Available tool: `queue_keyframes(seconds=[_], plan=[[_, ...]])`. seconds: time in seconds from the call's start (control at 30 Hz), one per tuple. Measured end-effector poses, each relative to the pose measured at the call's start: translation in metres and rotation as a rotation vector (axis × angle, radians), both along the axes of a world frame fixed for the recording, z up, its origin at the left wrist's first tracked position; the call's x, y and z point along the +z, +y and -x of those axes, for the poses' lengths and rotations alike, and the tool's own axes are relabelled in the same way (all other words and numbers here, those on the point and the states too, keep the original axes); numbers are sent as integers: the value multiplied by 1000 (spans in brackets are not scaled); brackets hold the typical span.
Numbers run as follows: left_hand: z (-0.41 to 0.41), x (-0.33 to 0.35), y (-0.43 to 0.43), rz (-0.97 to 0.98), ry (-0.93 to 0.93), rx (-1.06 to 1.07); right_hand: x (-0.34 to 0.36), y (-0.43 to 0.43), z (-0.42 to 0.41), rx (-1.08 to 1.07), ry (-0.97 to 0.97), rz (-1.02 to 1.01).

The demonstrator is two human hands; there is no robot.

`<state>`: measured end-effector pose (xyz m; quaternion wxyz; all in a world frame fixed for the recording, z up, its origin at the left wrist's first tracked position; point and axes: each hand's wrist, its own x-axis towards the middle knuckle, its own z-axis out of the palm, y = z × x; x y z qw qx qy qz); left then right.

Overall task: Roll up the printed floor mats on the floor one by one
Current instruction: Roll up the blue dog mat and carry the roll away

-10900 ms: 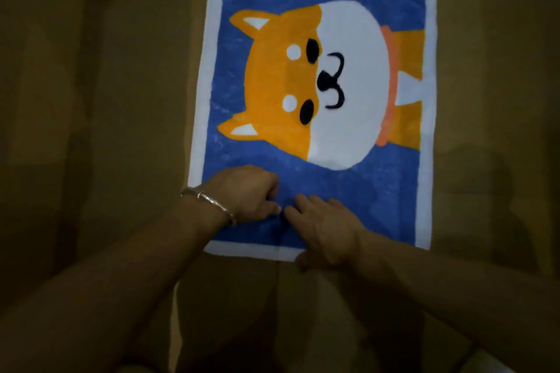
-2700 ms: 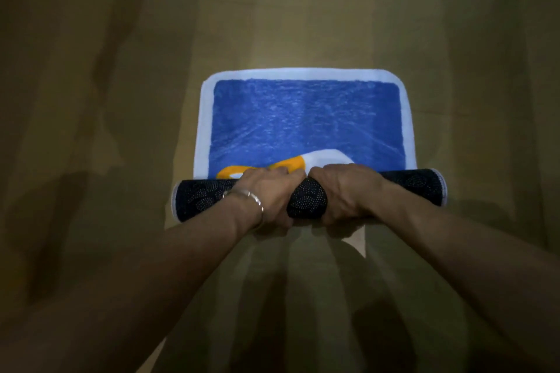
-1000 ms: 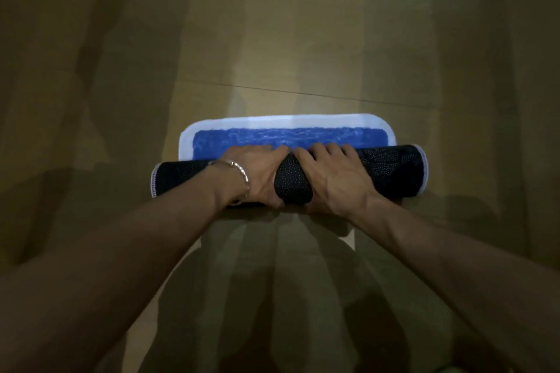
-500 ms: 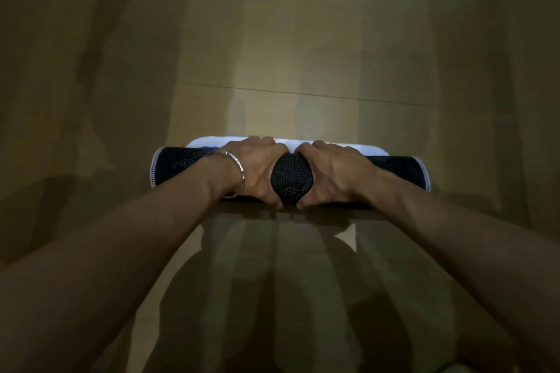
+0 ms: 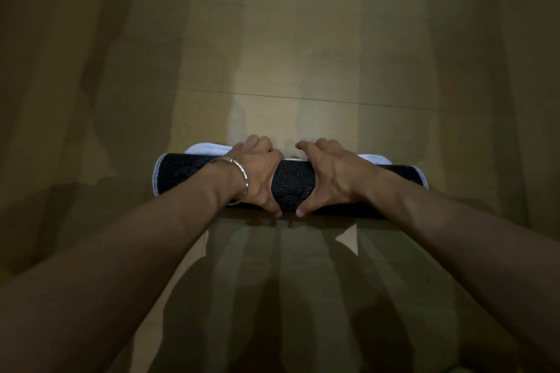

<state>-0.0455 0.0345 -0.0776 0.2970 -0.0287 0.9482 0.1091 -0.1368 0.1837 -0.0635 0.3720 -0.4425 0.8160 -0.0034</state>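
Note:
The floor mat lies across the wooden floor as a tight roll, its dark dotted backing outward. Only a thin strip of its white border still shows flat behind the roll; the blue print is hidden. My left hand, with a silver bangle on the wrist, wraps over the roll just left of its middle. My right hand wraps over it just right of the middle. On both hands the fingers curl over the far side and the thumbs press the near side.
Bare wooden floor stretches ahead and to both sides, dimly lit. A board seam runs across a little beyond the roll. My own shadow falls on the floor in front of me.
The roll has advanced away from me over the last flat part of the mat. The blue strip seen a second ago is now rolled in. My fingers have shifted further over the top.

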Motion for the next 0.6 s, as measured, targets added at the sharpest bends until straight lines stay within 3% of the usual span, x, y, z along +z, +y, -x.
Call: queue_keyframes(seconds=[0.23, 0.6], plan=[[-9, 6, 9, 40, 30, -32, 0, 1, -8, 115, 65, -57], [-9, 28, 3, 147, 142, -108, 11, 4, -14, 90, 175, 120]])
